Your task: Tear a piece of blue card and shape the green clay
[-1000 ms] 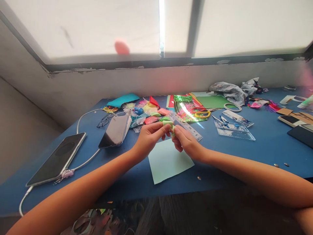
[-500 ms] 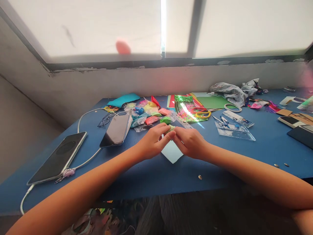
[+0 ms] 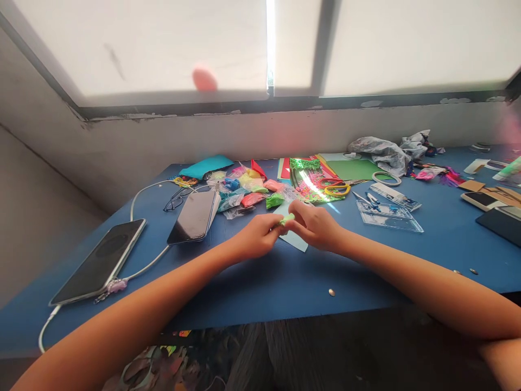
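Note:
A small pale green lump of modelling clay (image 3: 287, 219) is pinched between my two hands over the table. My left hand (image 3: 258, 234) is closed, with thumb and fingers pressed on the lump's left side. Curled around its right side, my right hand (image 3: 317, 225) grips it with thumb and fingertips. Below them lies a pale sheet of paper (image 3: 296, 240), partly covered by my hands. Just behind are small packets of coloured clay (image 3: 252, 199), including a bright green one (image 3: 274, 200).
Two phones (image 3: 194, 217) with a white cable lie to the left. Scissors (image 3: 337, 188) rest on a patterned pouch (image 3: 311, 184) at the back. Clear plastic trays with tools (image 3: 388, 216) are on the right. A small metallic disc (image 3: 331, 292) sits near the front edge.
The pale green clay shows more between my fingers. My right hand has lifted and opened its curl slightly; my left has turned a little. The paper below has shifted up and right.

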Tool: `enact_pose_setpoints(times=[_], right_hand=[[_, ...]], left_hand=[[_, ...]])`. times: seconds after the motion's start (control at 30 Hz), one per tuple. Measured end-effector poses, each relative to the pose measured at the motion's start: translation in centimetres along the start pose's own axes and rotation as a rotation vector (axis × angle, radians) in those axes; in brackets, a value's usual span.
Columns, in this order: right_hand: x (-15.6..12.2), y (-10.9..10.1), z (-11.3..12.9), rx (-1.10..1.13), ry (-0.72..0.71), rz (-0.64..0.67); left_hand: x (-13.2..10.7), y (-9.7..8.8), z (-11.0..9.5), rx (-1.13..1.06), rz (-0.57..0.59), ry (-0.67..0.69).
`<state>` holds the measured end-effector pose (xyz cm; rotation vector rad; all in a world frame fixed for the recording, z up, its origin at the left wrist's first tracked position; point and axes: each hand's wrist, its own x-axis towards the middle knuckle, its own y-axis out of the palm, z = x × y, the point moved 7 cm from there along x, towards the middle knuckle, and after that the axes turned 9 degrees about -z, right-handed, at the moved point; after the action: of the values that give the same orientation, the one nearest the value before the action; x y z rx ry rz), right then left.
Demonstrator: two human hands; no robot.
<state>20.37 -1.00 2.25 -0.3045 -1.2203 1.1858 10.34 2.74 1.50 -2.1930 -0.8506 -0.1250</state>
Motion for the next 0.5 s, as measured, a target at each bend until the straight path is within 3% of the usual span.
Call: enact_pose_setpoints(times=[0.3,0.5], right_hand=[[-0.11,0.82,0.82,0.132,-0.013,0.064],[0.31,0.80,0.03,0.471,0.165,0.079]], left_hand=[[-0.05,0.48,0.05,0.008,0.033,0.017],[-0.33,0.77,-0.19,-0.192,0.160,-0.139]])
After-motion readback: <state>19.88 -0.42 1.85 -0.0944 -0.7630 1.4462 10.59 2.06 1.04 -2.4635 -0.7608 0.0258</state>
